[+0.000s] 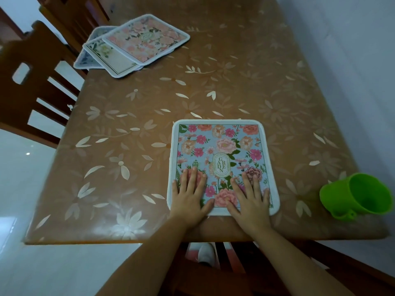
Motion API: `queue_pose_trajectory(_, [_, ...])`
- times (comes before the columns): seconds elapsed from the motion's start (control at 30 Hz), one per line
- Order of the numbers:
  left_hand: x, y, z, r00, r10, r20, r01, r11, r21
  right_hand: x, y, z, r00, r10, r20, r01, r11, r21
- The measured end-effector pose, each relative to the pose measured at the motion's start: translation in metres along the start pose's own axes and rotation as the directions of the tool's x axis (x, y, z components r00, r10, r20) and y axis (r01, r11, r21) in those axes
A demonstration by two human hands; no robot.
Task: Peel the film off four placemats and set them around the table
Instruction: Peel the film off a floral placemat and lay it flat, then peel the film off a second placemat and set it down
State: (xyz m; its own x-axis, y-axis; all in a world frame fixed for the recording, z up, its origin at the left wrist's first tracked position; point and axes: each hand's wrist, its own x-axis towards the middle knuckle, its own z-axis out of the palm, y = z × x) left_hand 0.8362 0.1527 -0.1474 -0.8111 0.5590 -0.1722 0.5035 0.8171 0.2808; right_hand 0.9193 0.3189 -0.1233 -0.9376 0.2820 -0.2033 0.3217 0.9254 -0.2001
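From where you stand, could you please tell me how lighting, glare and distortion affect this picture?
Head view: dim overall; soft glare on the glossy brown floral table cover near its front edge; wide-angle bending curves the table sides; the stacked pale floral placemats look soft, the blue floral placemat sharp.

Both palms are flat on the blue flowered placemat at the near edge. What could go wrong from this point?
1. The green cup lies tipped on its side beside the blue placemat; a sweep of the right hand might knock it off the table.
2. The three stacked placemats overhang the far left edge and could slide off if bumped.
3. With the left hand also pressing, the mat may shift on the glossy surface.
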Motion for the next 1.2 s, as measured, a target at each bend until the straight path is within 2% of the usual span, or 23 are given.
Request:
queue_pose_trajectory(0.17, [-0.006,-0.011,-0.019,0.997,0.058,0.042,-0.055,0.996,-0.064,0.001,-0.015,-0.006,0.988,-0.154,0.001,0.153,0.986,0.059])
queue_pose_trajectory(0.27, [-0.018,-0.018,-0.039,0.999,0.039,-0.032,-0.04,0.998,-0.038,0.004,-0.034,-0.01,0.983,-0.182,0.008,0.179,0.975,0.129])
queue_pose_trajectory(0.43, [-0.055,-0.034,-0.078,0.981,0.056,-0.184,-0.048,0.998,0.047,0.005,-0.085,-0.033,0.965,-0.251,-0.077,0.26,0.952,0.161])
queue_pose_trajectory(0.57, [-0.088,-0.054,-0.104,0.956,-0.047,-0.289,0.058,0.998,0.031,-0.001,-0.134,-0.054,0.917,-0.366,-0.16,0.388,0.911,0.141])
queue_pose_trajectory(0.73, [-0.136,-0.092,-0.134,0.908,-0.13,-0.398,0.114,0.991,-0.064,-0.018,-0.206,-0.074,0.892,-0.411,-0.189,0.441,0.883,0.163])
queue_pose_trajectory(0.83, [-0.164,-0.123,-0.155,0.862,-0.19,-0.47,0.158,0.982,-0.106,-0.034,-0.252,-0.083,0.851,-0.473,-0.229,0.507,0.853,0.122])
queue_pose_trajectory(0.93, [-0.192,-0.156,-0.17,0.821,-0.24,-0.517,0.183,0.97,-0.16,-0.052,-0.3,-0.087,0.835,-0.487,-0.258,0.522,0.848,0.089])
queue_pose_trajectory(1.03, [-0.219,-0.192,-0.177,0.802,-0.23,-0.552,0.177,0.973,-0.148,-0.069,-0.347,-0.08,0.831,-0.494,-0.256,0.523,0.85,0.06])
queue_pose_trajectory(1.2, [-0.26,-0.251,-0.194,0.752,-0.27,-0.602,0.222,0.963,-0.155,-0.085,-0.418,-0.067,0.821,-0.514,-0.25,0.55,0.83,0.098])
